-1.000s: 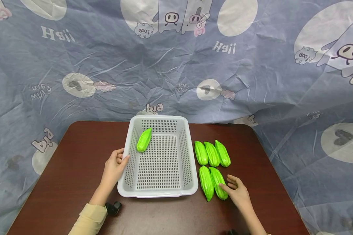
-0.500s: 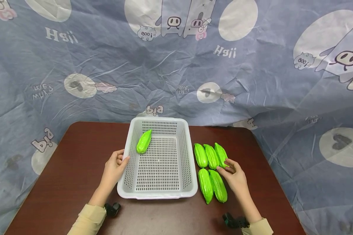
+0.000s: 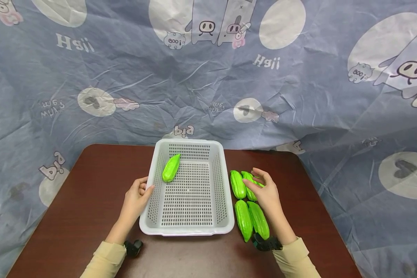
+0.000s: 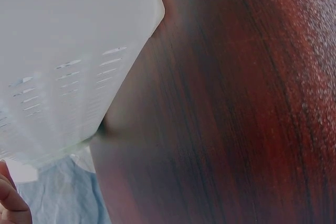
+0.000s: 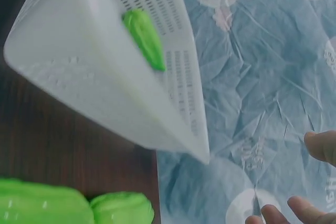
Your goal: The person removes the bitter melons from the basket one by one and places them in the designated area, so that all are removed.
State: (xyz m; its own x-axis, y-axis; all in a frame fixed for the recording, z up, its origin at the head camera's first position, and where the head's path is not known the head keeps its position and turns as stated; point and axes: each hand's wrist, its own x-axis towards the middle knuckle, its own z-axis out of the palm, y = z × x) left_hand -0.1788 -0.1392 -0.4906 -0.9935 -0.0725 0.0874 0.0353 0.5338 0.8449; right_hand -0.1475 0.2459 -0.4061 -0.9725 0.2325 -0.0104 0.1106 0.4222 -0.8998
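Note:
A light grey perforated plastic basket (image 3: 187, 231) stands on the table, with one bright green bitter melon (image 3: 171, 168) lying at its far left inside. My left hand (image 3: 135, 199) grips the basket's left rim, thumb on the upper edge and fingers outside. Over the far row of bitter melons (image 3: 238, 184), right of the basket, hovers my right hand (image 3: 264, 191), thumb and fingers apart with nothing between them. It partly covers the middle and right melons of that row. Two more bitter melons (image 3: 243, 221) lie side by side nearer me.
The brown wooden table (image 3: 90, 193) ends at a far edge just behind the basket. Behind it hangs a blue-grey printed sheet (image 3: 180, 85). Black wrist cameras sit under the left wrist (image 3: 133, 247) and the right wrist (image 3: 264, 243).
My right hand has moved away from me, from the near pair of bitter melons to above the far row. The left hand stays on the basket rim, and the melons have not moved.

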